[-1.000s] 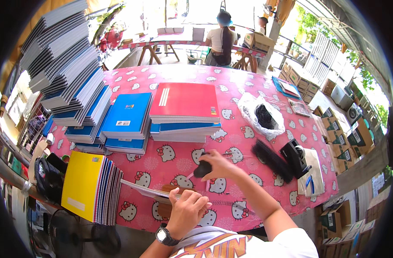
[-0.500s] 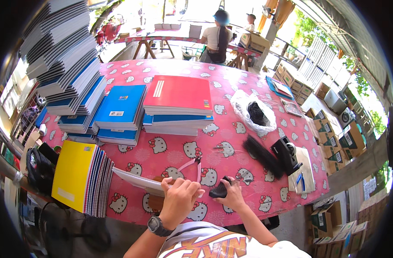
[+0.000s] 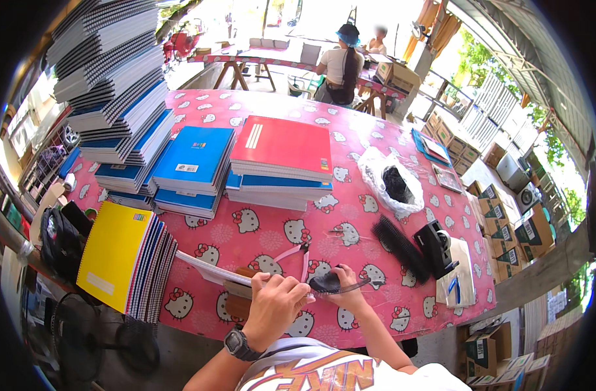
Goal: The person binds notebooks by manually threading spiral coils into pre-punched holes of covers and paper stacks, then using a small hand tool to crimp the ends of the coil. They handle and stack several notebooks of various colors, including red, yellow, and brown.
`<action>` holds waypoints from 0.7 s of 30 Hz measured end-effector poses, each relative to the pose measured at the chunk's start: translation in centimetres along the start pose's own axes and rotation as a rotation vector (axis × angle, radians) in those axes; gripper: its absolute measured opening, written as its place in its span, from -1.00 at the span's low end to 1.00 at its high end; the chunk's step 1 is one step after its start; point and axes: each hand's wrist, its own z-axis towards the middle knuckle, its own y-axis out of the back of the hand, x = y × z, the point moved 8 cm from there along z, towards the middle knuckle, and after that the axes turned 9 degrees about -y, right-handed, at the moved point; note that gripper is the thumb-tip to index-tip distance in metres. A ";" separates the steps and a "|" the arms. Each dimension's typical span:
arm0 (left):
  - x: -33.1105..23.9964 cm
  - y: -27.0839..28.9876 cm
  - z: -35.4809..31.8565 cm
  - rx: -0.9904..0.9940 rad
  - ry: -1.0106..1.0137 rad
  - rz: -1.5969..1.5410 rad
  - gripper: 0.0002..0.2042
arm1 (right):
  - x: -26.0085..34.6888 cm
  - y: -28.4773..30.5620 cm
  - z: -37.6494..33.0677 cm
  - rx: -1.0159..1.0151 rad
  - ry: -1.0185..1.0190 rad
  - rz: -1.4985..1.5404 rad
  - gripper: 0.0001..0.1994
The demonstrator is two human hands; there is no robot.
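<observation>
My left hand (image 3: 278,303) is closed around the near end of a thin white-paged notebook (image 3: 213,271), which stands on edge and points left. Fingers curled, my right hand (image 3: 347,290) grips a dark bunch of black binding coils (image 3: 325,283) beside the left fingertips. One thin coil sticks out to the right past the right hand. Whether a coil enters the notebook's edge is hidden by my fingers. Under the notebook lies a brown wooden block (image 3: 238,305). Pink-handled pliers (image 3: 304,263) rest just beyond my hands.
Left stand yellow notebooks (image 3: 112,257), blue notebooks (image 3: 194,156) and a tall notebook stack (image 3: 112,72); red-topped notebooks (image 3: 282,146) lie ahead. On the right are a coil pile (image 3: 400,246), a white plastic bag (image 3: 409,205), a black desktop device (image 3: 433,247) and blue pens (image 3: 454,290). People sit beyond.
My right hand has moved left, closer to my left hand, and a thin coil now extends out to its right. The notebook has turned more edge-on. The whole view has shifted slightly.
</observation>
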 end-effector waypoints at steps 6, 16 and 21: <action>-0.2 0.4 -0.2 -0.125 0.023 -0.008 -0.86 | 1.6 -0.6 -0.2 -0.085 -0.062 -0.264 -0.25; 0.2 0.1 -0.6 0.000 0.017 0.014 -0.84 | 6.1 -1.0 0.5 0.480 -0.163 1.219 -0.21; 0.9 3.0 -0.3 -0.198 0.175 0.056 -0.75 | 8.4 0.8 0.9 0.640 -0.089 1.009 -0.15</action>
